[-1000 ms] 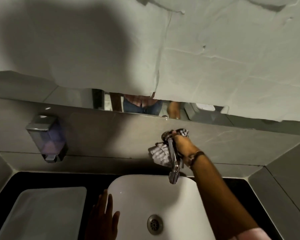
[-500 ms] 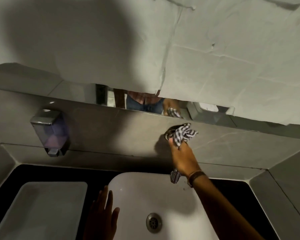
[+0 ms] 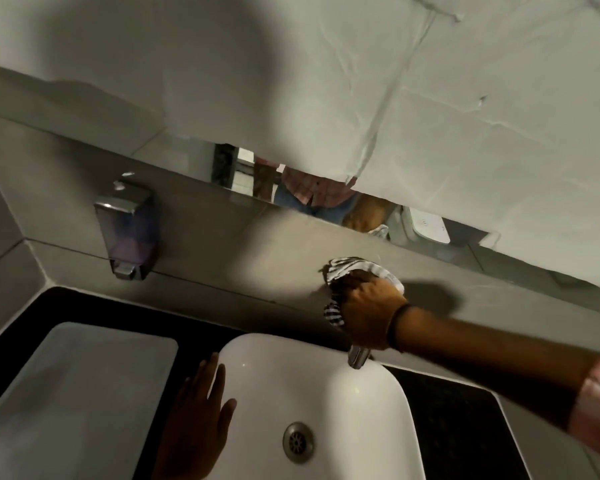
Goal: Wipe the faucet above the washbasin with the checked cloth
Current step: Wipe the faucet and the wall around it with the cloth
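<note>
My right hand (image 3: pixel 369 311) is wrapped around the wall-mounted chrome faucet (image 3: pixel 357 359) with the black-and-white checked cloth (image 3: pixel 354 266) bunched in its grip. The cloth sticks out above and left of my fingers, against the wall where the faucet is fixed. Only the spout tip shows below my hand, over the back rim of the white washbasin (image 3: pixel 378 393). My left hand (image 3: pixel 196 420) lies flat with fingers spread on the basin's left rim, holding nothing.
A soap dispenser (image 3: pixel 127 225) hangs on the grey tiled wall at left. A white rectangular tray (image 3: pixel 73 393) lies on the black counter left of the basin. Paper sheets (image 3: pixel 430 116) cover the mirror above. The basin's metal drain (image 3: pixel 298 442) sits near the bottom.
My right hand, which was beside the spout with the cloth behind it, has come over the faucet body and now covers most of it. The view has swung so the scene tilts. My left hand has stayed on the rim.
</note>
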Motion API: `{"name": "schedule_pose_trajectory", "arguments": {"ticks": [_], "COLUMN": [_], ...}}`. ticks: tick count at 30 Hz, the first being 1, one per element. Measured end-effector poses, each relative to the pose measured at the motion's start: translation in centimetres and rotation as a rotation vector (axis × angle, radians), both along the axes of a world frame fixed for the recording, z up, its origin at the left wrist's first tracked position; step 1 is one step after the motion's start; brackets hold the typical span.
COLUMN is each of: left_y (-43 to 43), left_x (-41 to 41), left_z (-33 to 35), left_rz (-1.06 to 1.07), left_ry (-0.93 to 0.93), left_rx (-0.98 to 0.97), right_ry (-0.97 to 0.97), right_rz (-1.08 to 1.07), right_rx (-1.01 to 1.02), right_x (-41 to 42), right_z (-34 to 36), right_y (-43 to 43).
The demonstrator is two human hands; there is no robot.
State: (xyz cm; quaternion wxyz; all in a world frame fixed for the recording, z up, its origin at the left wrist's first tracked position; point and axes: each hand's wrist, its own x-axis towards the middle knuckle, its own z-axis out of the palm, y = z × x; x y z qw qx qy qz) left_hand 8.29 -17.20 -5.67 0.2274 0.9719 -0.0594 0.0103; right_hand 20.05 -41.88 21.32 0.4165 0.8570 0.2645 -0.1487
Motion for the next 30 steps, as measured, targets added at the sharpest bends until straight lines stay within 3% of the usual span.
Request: {"name": "schedule_pose_trajectory", "arguments": {"ticks": [5, 8, 10, 13, 16, 18, 22, 25, 26, 28, 30], "left_y": [-0.1, 0.0, 0.0, -0.1, 0.0, 0.0, -0.1, -0.2, -0.2, 0.0, 0.1], "left_x": [-0.2, -0.3, -0.2, -0.2, 0.1, 0.4, 0.9, 1.1, 1.2, 1.3, 1.3], "left_z": [-0.8, -0.7, -0.4, 0.4, 1.1, 1.2, 1.1, 1.7, 1.8, 2.2, 2.7], "left_rz": [0.005, 0.01, 0.016, 0.006, -0.021, -0.046, -0.077, -0.133, -0.153, -0.179, -0.181], "left_ry": [-0.005, -0.011, -0.01, 0.028, 0.048, -0.005, -0.146, -0.179, -0.181, -0.15, -0.115], "left_rx": [-0.026, -0.024, -0.026, -0.023, -0.02, -0.033, -0.08, -0.142, -0.156, -0.163, -0.132], "right_ry": [0.401, 0.483, 0.307, -0.068, -0.088, -0.069, -0.078, -0.207, -0.23, -0.09, 0.258], "right_rz": [0.27, 0.242, 0.307, 0.205, 0.197, 0.083, -0.418, -0.694, -0.882, -1.314, -1.583], "right_rx": [-0.631, -0.596, -0.297, 0.386, 0.878, 1.191, 1.95, 2.346, 2.48, 2.693, 2.79], "right_x": [2.9, 3.9, 3.6, 1.9, -0.2, -1.8, -3.7, -3.6, -3.5, -2.9, -2.6], "right_z": [0.7, 1.0, 1.4, 0.8, -0.8, -2.6, -4.8, -4.4, -4.2, -4.3, -4.4], "right_y": [3.8, 4.0, 2.5, -1.1, -3.7, -4.4, -2.8, -2.2, -2.3, -3.1, -4.3]}}
